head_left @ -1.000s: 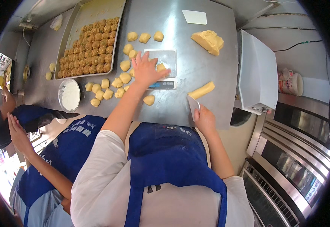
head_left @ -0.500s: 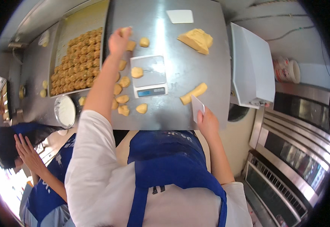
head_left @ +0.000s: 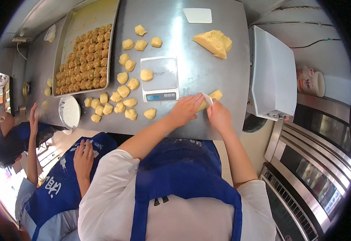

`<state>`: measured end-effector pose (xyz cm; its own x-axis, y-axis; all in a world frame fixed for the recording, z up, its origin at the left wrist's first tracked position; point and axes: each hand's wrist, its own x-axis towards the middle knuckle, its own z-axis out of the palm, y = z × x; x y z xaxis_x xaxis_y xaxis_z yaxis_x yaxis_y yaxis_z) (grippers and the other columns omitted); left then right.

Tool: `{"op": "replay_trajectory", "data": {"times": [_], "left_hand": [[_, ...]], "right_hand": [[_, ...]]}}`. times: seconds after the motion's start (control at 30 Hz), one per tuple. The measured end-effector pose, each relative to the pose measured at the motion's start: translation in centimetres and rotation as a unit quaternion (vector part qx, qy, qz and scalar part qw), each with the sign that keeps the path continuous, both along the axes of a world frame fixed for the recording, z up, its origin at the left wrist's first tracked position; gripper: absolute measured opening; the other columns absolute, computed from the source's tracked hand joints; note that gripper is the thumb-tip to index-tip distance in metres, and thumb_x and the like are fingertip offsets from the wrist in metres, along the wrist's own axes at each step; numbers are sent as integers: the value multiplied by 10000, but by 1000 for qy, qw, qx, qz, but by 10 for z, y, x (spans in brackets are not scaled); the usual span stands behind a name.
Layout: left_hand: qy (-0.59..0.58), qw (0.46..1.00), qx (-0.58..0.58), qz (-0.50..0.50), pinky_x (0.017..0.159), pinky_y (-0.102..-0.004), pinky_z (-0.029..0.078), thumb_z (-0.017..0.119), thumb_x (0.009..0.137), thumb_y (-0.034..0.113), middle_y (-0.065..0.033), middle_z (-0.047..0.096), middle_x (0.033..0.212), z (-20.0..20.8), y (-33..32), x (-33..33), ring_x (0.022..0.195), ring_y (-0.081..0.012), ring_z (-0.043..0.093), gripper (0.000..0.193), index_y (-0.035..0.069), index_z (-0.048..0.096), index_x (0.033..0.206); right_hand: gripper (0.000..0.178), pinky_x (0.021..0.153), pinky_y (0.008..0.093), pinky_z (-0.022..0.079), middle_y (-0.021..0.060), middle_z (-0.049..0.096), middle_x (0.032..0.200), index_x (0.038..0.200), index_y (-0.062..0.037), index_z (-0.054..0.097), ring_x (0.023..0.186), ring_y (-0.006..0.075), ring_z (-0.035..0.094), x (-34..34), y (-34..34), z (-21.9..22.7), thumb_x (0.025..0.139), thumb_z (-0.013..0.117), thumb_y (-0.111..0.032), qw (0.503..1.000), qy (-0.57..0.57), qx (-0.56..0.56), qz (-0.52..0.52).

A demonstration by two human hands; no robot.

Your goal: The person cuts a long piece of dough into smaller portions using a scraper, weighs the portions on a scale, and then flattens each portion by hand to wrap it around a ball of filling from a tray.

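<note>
A short roll of yellow dough [head_left: 216, 94] lies on the steel table in front of me. My right hand [head_left: 219, 115] grips a white dough scraper [head_left: 208, 99], its blade standing across the roll. My left hand [head_left: 185, 109] lies over the roll's left end, fingers together and curved round it beside the blade; most of that end is hidden. Left of my hands is a white digital scale [head_left: 159, 80] with a dough piece [head_left: 146, 75] on its plate. Several more dough pieces [head_left: 130, 102] are scattered left of the scale.
A big dough lump [head_left: 213, 43] and another white scraper [head_left: 197, 15] lie farther back. At the left are a tray [head_left: 58, 60] of brown filling balls and a bowl of white powder [head_left: 69, 112]. A co-worker in a blue apron [head_left: 57, 176] stands left. A white box [head_left: 272, 74] borders the table's right.
My left hand has come back from the far left, leaving a dough piece there, to the roll. My right hand has moved the scraper up onto the roll. The co-worker's hands have moved.
</note>
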<state>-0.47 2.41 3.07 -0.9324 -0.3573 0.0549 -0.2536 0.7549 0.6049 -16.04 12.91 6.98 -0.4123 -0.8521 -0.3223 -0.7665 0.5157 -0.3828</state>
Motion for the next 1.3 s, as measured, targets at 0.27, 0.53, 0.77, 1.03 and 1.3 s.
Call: {"op": "replay_trajectory", "data": {"times": [0.27,0.53,0.77,1.03,1.3], "left_hand": [[-20,968,201,148,898,-405,488,790,768,235,-126,619,1270,-16,4,15,1049,-287,614,697,15,500,1363],[95,541,767,332,729,-364,534,661,923,357,-62,693,967,-11,-20,51,791,-202,656,370,49,671,1128],[57,952,-42,296,921,-435,490,728,838,359,-141,674,1174,54,-109,36,1049,-326,645,523,20,604,1217],[-52,959,-89,263,947,-440,481,680,813,107,-152,646,1133,34,-84,79,1069,-361,587,404,41,601,1203],[30,987,71,143,970,-431,477,796,710,131,-161,624,1185,-7,26,52,1120,-349,568,559,29,592,1220]], "right_hand": [[349,828,453,528,250,691,1014,1148,11,632,919,389,685,-12,22,-20,918,539,-235,960,-181,-129,-173],[342,818,447,524,239,699,986,1144,9,631,918,386,688,2,53,-23,934,543,-247,955,-213,-97,-181],[233,726,500,524,195,684,877,1006,-25,626,818,400,664,26,41,19,918,553,-229,998,-39,-54,-1],[182,728,504,532,174,686,882,1014,-72,617,799,383,668,30,48,11,881,547,-176,999,-15,-9,42],[182,715,484,548,172,674,893,1023,-31,585,807,365,681,47,30,26,906,496,-138,996,-40,-25,80]]}}
